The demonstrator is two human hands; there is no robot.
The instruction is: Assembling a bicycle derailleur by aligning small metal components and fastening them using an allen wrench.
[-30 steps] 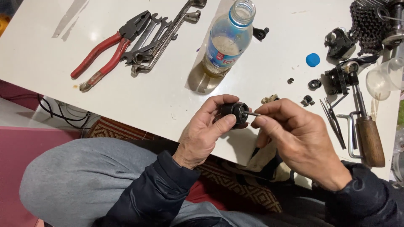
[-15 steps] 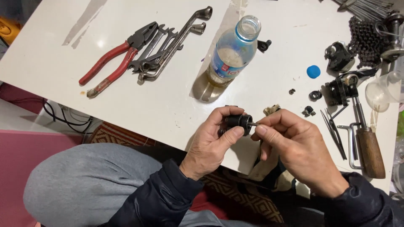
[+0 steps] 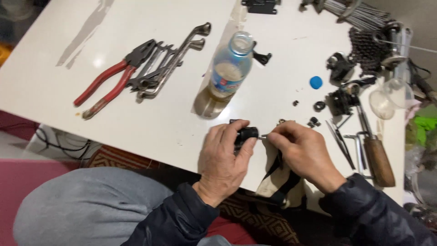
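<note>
Left hand (image 3: 223,159) closed around a small black cylindrical part (image 3: 246,135), held just above the near edge of the white table (image 3: 150,123). Right hand (image 3: 302,152) pinched shut on a thin metal pin (image 3: 263,135) whose tip meets the part's end.

Surface: glossy white tabletop, faint smears and light glare at far left. Dark patterned rug and pink floor below the edge; grey trouser knee in the foreground.

Materials: red-handled pliers (image 3: 111,79) lying beside a pile of bare steel wrenches (image 3: 170,64). Clear plastic bottle (image 3: 230,68), uncapped, holding yellowish liquid; blue cap (image 3: 316,82) lying well apart on the right. Wooden-handled tool (image 3: 375,157) near the right edge. Dark ribbed sprocket cluster (image 3: 371,45) at far right, small black rings and nuts scattered near it.

Versus 0.5 s ago: both hands sit farther over the table, grip unchanged; view shifted, showing more of the table's far end.
</note>
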